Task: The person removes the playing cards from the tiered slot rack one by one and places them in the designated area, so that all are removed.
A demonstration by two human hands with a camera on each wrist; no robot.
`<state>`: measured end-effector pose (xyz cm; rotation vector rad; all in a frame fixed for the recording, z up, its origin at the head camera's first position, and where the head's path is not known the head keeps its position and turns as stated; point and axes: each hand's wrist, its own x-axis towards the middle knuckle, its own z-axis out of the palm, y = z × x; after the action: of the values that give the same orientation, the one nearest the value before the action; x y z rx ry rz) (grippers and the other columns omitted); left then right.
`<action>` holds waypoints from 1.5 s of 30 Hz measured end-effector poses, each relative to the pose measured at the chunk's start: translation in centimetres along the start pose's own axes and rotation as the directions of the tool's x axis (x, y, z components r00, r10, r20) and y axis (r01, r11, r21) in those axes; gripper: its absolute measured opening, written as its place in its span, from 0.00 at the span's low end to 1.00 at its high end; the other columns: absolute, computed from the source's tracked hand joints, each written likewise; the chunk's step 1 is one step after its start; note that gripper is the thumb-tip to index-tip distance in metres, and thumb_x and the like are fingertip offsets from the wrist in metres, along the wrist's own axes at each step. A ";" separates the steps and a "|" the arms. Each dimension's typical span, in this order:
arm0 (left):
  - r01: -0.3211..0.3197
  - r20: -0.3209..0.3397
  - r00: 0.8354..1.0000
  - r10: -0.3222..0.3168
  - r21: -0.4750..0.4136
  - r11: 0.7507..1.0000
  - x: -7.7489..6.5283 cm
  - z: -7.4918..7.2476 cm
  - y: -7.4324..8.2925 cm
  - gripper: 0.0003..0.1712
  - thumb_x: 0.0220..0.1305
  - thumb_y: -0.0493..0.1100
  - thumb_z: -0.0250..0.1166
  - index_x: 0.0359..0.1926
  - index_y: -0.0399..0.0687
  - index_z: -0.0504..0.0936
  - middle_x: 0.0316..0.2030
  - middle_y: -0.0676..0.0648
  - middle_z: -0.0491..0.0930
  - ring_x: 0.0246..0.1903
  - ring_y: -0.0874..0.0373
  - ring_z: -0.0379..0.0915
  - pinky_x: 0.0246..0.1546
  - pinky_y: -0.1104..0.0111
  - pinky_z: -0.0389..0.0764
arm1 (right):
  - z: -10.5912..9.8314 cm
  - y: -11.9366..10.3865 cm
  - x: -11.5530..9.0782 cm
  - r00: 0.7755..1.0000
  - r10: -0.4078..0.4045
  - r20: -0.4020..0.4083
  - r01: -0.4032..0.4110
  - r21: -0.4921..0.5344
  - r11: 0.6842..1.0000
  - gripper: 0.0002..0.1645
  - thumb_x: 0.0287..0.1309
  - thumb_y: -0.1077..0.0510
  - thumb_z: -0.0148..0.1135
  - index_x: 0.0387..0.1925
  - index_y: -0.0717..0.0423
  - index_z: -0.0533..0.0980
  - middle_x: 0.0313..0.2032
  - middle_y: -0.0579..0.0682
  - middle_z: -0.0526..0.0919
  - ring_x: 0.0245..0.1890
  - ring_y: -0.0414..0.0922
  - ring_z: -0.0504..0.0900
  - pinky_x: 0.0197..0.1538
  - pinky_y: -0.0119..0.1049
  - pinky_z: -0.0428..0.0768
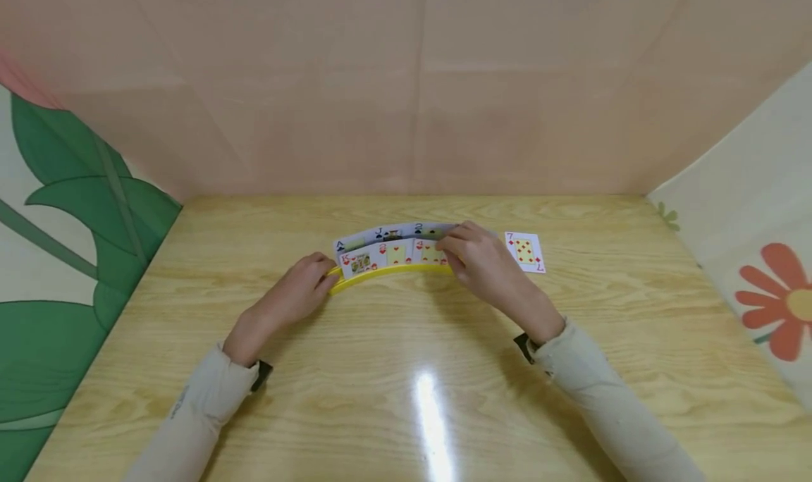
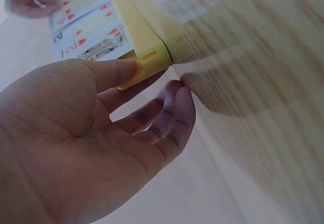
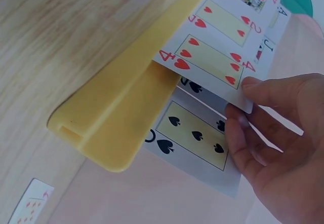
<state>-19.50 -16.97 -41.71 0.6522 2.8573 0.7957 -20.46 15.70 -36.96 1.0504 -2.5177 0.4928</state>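
Note:
A curved yellow card holder (image 1: pixel 380 272) stands on the table with two rows of playing cards. My left hand (image 1: pixel 298 288) pinches its left end between thumb and fingers, as the left wrist view shows. At its right part, my right hand (image 1: pixel 478 260) pinches the upper corner of the four of hearts (image 3: pixel 212 64), thumb on the face. Left of that card in the front row are the two of hearts (image 1: pixel 396 254) and king of hearts (image 1: pixel 359 263). Behind them stand spades, including a jack (image 1: pixel 392 234) and a spade number card (image 3: pixel 195 135) near my right fingers.
A seven of diamonds (image 1: pixel 525 251) lies face up on the wooden table (image 1: pixel 355 369), right of the holder. A plain pinkish wall (image 1: pixel 412 115) rises behind the table, with patterned panels (image 1: pixel 761 256) at the sides.

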 end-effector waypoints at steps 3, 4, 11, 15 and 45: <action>0.007 -0.003 1.000 -0.007 0.004 1.000 -0.1 0.0 -0.1 0.19 0.76 0.42 0.55 0.57 0.32 0.78 0.54 0.36 0.76 0.54 0.45 0.74 0.54 0.53 0.76 | -0.1 -0.1 0.2 1.000 -0.011 -0.024 0.011 -0.002 1.000 0.10 0.57 0.74 0.63 0.38 0.63 0.85 0.39 0.54 0.87 0.40 0.49 0.80 0.41 0.41 0.81; 0.008 -0.003 1.000 -0.008 0.004 1.000 -0.1 0.0 -0.1 0.19 0.76 0.42 0.54 0.57 0.32 0.78 0.54 0.36 0.76 0.54 0.45 0.73 0.55 0.52 0.76 | -0.1 -0.1 0.2 0.999 -0.015 -0.032 0.015 -0.002 1.000 0.10 0.57 0.74 0.63 0.38 0.63 0.85 0.39 0.54 0.87 0.40 0.49 0.80 0.41 0.40 0.81; 0.003 -0.012 1.000 -0.003 0.009 1.000 -0.2 0.1 -0.4 0.19 0.76 0.42 0.55 0.57 0.32 0.78 0.54 0.36 0.76 0.54 0.44 0.73 0.55 0.52 0.76 | -0.3 -0.6 0.4 0.998 -0.036 -0.053 0.037 0.009 0.999 0.11 0.55 0.75 0.62 0.36 0.63 0.85 0.37 0.53 0.87 0.35 0.47 0.80 0.41 0.40 0.82; -0.005 -0.015 1.000 0.006 0.013 1.000 -0.2 0.1 -0.5 0.18 0.76 0.41 0.54 0.56 0.31 0.78 0.54 0.36 0.77 0.54 0.44 0.74 0.55 0.51 0.76 | -0.4 -0.6 0.4 0.997 -0.046 -0.055 0.046 0.010 0.999 0.11 0.54 0.75 0.63 0.36 0.63 0.85 0.36 0.53 0.87 0.34 0.47 0.80 0.41 0.40 0.82; -0.020 -0.042 0.999 0.020 0.013 1.000 -0.4 -0.2 -0.6 0.17 0.75 0.41 0.56 0.54 0.32 0.79 0.52 0.37 0.78 0.52 0.45 0.75 0.54 0.51 0.76 | -3.8 0.0 -1.5 0.986 0.068 -0.152 -0.049 0.125 0.991 0.08 0.59 0.72 0.63 0.40 0.64 0.82 0.41 0.54 0.85 0.35 0.46 0.84 0.32 0.40 0.81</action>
<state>-19.39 -17.64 -41.87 0.6743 2.9006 0.8047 -18.69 18.33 -34.35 0.9429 -2.4115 0.7240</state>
